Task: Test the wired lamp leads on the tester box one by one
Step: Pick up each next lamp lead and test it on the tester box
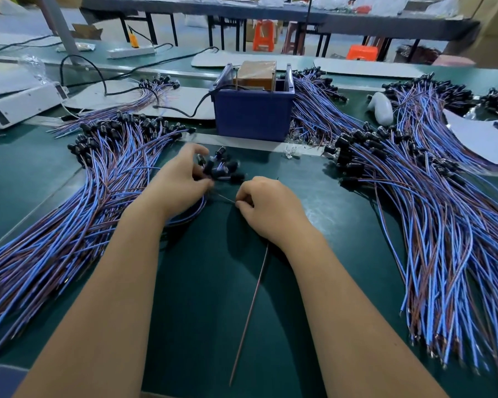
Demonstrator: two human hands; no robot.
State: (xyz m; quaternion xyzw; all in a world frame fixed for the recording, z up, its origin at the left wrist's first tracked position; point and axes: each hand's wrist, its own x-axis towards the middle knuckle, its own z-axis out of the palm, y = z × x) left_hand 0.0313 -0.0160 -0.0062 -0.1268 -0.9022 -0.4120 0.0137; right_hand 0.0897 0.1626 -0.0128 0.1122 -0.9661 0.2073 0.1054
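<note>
— Any lettering you can read here?
— None. The blue tester box (253, 116) has plain walls, and the brown block (258, 74) sitting in it carries no print I can make out.
— The white unit (20, 103) at the left edge?
— It has small dark windows on its side, but whatever is in them is too blurred to read.
— The white power strip (131, 51) further back?
— No mark can be read on it either.
— So no brand, number or sign anywhere?
— None that is legible.
</note>
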